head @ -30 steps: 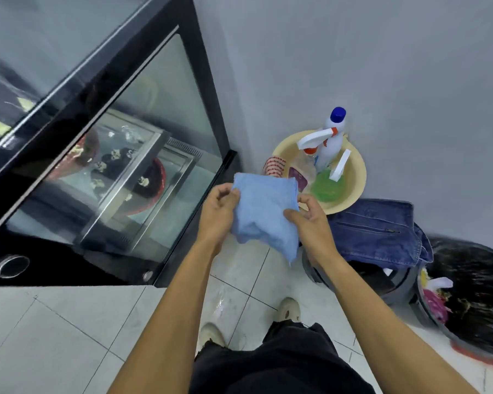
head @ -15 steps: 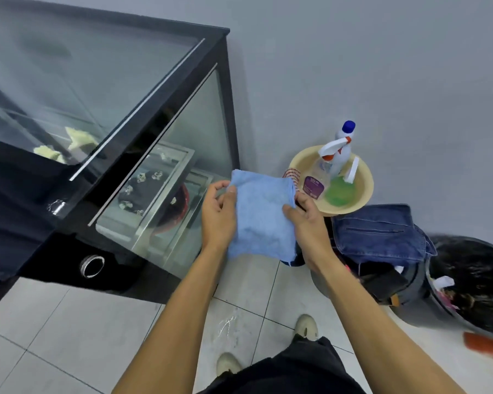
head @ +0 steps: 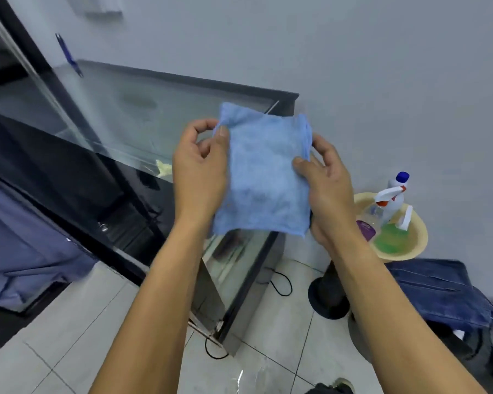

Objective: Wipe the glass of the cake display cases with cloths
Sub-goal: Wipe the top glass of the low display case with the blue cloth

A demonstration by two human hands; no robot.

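Blue cloth [head: 264, 177], folded, hangs between 2 hands above the display case [head: 160, 115] glass top. The left hand [head: 199, 169] pinches its upper left edge with thumb and curled fingers; the right hand [head: 329, 189] grips its right side, thumb in front. A beige basin [head: 419, 240] with spray bottles [head: 392, 200] sits right.

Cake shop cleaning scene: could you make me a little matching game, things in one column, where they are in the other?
Things:
1. blue cloth
2. spray bottle
3. folded jeans
4. black cable

Places:
A. in the yellow basin
B. on the floor tiles
C. held in both hands
D. lower right, beside the basin

Pairs: 1-C, 2-A, 3-D, 4-B
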